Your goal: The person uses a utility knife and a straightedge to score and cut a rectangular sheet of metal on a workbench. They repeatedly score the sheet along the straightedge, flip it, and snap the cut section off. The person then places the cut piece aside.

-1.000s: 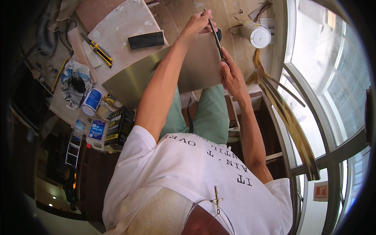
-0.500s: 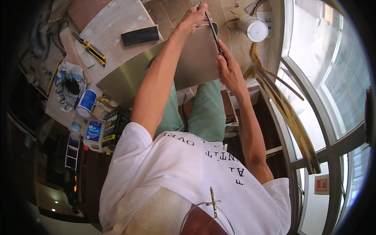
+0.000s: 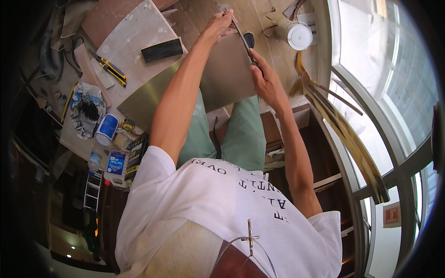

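A long, dark, file-like tool lies along the right edge of a brushed metal sheet over my green-trousered legs. My left hand is at the top, closed around the tool's far end near the sheet's corner. My right hand is closed on the tool's handle, thumb on top. Left of my left forearm, a black rectangular block and a yellow-black utility knife rest on the dusty board.
Crumpled stained paper, a blue can, a tape measure and solvent containers crowd the left. A white bucket stands on the floor ahead-right. Long bent strips lean beside the window frame at right.
Both hands, the tool and the sheet's right edge have shifted left in the view over the last second. The grip on the tool looks the same.
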Demonstrator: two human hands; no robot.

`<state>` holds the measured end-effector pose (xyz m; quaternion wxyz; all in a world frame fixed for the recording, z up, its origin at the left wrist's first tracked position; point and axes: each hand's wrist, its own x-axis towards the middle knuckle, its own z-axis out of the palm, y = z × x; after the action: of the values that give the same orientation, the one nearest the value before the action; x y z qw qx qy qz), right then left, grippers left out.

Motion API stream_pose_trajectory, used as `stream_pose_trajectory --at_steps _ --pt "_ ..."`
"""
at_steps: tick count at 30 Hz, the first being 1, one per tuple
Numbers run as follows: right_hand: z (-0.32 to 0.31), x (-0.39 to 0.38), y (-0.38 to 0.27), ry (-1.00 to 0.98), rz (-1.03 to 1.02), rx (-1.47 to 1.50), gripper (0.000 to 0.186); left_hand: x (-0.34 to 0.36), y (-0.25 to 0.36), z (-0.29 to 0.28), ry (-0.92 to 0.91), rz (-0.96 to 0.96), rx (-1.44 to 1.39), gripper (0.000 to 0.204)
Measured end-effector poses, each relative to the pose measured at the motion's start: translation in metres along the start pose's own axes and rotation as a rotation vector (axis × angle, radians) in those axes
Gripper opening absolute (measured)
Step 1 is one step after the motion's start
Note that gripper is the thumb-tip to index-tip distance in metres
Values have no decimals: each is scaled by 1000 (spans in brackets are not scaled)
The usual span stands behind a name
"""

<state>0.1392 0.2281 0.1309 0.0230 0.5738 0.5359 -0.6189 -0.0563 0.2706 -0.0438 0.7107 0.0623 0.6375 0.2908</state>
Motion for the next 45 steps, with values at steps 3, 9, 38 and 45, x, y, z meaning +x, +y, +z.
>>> stream_pose_trajectory --at_steps 3,9,38,45 --pt "9 6 14 69 -40 26 47 9 1 0 -5 11 30 35" --pt "3 14 12 -34 53 13 52 17 -6 -6 27 22 90 36" --pt "-7 10 11 74 -75 -128 49 -70 -44 16 755 740 1092 48" --pt "-4 29 8 -11 -4 -135 50 -68 -45 17 763 709 1176 41"
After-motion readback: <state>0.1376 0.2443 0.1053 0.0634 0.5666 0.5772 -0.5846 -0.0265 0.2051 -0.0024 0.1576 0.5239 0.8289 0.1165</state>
